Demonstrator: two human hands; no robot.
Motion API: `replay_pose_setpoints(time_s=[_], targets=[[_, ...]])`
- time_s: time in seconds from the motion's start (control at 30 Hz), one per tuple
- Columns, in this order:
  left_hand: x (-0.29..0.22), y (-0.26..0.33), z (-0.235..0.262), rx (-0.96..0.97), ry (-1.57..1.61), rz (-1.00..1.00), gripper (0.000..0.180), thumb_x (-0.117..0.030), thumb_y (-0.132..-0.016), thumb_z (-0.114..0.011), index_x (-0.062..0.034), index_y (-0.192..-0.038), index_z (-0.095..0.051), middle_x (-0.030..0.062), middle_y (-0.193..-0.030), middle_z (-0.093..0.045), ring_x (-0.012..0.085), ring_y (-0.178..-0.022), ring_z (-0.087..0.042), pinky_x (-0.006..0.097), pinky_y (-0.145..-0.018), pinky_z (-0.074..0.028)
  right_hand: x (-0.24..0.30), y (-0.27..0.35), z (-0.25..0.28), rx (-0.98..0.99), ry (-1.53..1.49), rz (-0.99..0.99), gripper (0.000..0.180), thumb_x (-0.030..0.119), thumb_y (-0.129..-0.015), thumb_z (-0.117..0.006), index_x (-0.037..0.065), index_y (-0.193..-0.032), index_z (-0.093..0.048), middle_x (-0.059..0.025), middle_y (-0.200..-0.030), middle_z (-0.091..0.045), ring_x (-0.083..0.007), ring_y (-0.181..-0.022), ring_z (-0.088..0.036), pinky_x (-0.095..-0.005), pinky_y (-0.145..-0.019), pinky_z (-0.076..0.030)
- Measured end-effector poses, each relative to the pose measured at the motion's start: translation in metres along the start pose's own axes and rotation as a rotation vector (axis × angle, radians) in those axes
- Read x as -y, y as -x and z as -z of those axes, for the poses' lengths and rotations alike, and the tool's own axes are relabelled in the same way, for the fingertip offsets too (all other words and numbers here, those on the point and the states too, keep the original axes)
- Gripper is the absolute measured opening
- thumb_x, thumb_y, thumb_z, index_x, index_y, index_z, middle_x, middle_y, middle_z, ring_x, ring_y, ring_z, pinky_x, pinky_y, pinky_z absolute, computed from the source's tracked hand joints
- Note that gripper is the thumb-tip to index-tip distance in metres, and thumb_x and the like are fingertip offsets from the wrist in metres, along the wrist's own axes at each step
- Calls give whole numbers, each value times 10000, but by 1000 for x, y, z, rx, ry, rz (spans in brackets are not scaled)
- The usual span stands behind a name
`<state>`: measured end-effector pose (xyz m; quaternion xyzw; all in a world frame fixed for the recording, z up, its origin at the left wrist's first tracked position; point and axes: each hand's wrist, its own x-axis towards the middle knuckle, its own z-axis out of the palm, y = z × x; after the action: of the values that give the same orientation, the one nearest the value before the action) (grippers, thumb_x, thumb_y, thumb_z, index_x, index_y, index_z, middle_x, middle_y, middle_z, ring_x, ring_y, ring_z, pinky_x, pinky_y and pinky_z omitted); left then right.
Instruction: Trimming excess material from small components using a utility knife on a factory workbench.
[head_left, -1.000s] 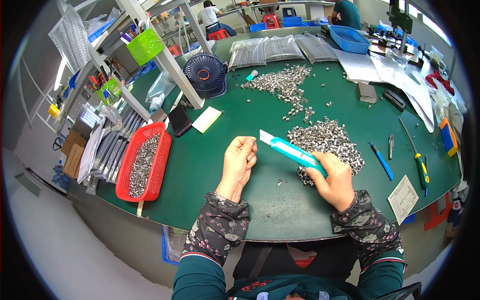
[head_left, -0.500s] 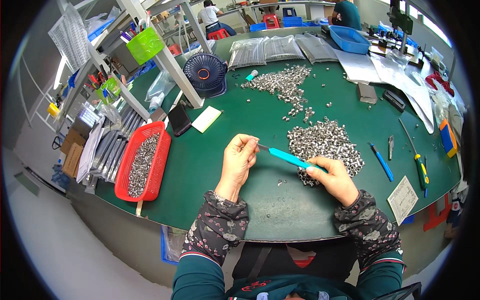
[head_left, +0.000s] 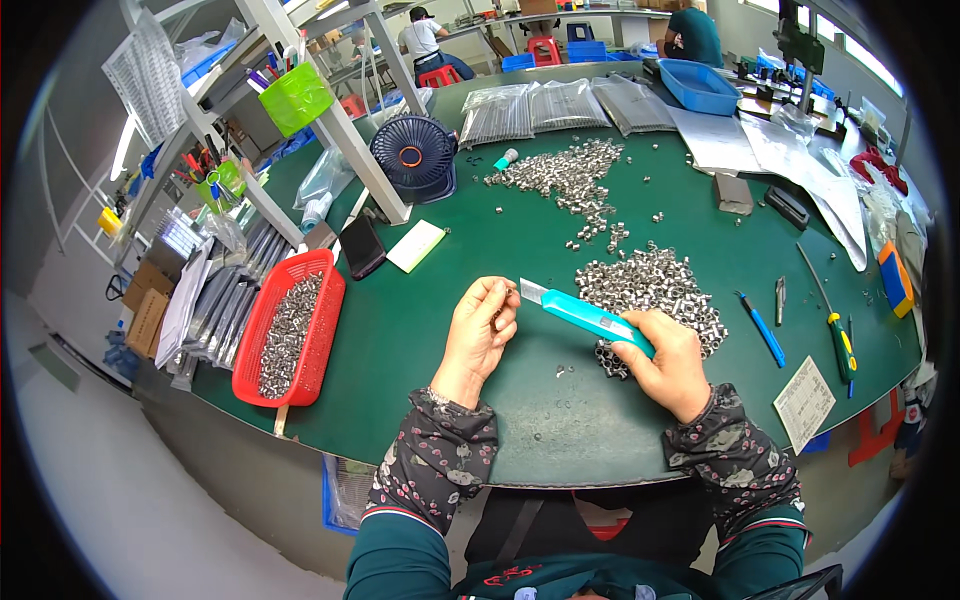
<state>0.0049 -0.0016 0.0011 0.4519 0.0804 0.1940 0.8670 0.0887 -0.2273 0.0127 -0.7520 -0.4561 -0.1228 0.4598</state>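
In my right hand (head_left: 668,362) is a turquoise utility knife (head_left: 590,316), its short blade out and pointing left. My left hand (head_left: 476,335) is pinched closed at chest height over the table. Between its thumb and forefinger sits a small metal ring (head_left: 510,291), mostly hidden by the fingertips. The blade tip lies just right of those fingertips, with a narrow gap between. Behind and below the knife spreads a heap of short metal rings (head_left: 660,290). Some tiny scraps (head_left: 562,371) lie on the green table (head_left: 530,430) in front of me.
To the left stands a red basket (head_left: 325,345) part filled with metal pieces. A looser heap of rings (head_left: 570,175) lies farther back, near a dark fan (head_left: 412,155). A phone (head_left: 361,246) rests by the shelf post. On the right are a blue pen-like tool (head_left: 764,330) and a screwdriver (head_left: 840,345).
The knife has turned so its broad side shows, and its blade has drawn slightly away from the left fingertips. Both hands stay closed in nearly the same place.
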Motion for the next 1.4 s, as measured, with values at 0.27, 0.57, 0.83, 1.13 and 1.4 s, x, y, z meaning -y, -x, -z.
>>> replay_pose_setpoints(time_s=[0.27,0.57,0.83,1.13,1.4], targets=[[-4,1,-5,0,3,0,121,-130,-887,-491,-28,-928,-541,30,-751,-500,50,-514,-368,154,-380,-249,0,-2,2,116,-74,-99,255,225,-752,-622,44,-930,-603,-112,-783,-596,-265,-689,-592,-336,-608,-461],[-3,0,1,79,-88,9,133,-139,-866,-533,-13,-903,-555,5,-687,-486,38,-494,-353,151,-377,-244,-4,-5,5,235,-171,-186,271,236,-760,-619,26,-930,-611,-113,-764,-610,-251,-681,-598,-320,-602,-457],[-8,0,4,92,-315,-33,163,-181,-874,-528,-22,-852,-550,2,-636,-459,28,-451,-323,146,-367,-245,6,-2,7,37,137,66,252,202,-717,-653,56,-914,-595,-81,-675,-549,-239,-550,-556,-325,-490,-420],[-6,-2,0,16,-174,38,240,-249,-894,-487,-30,-805,-527,7,-631,-459,31,-474,-337,147,-370,-240,-3,-5,6,-33,36,57,239,196,-721,-646,56,-908,-594,-97,-692,-548,-262,-588,-559,-338,-512,-433],[-4,0,4,88,-246,7,222,-240,-890,-499,-33,-813,-524,-2,-632,-459,19,-459,-336,148,-353,-232,-4,-3,6,155,-99,-65,264,234,-731,-633,46,-914,-604,-105,-761,-588,-275,-652,-580,-350,-570,-452]])
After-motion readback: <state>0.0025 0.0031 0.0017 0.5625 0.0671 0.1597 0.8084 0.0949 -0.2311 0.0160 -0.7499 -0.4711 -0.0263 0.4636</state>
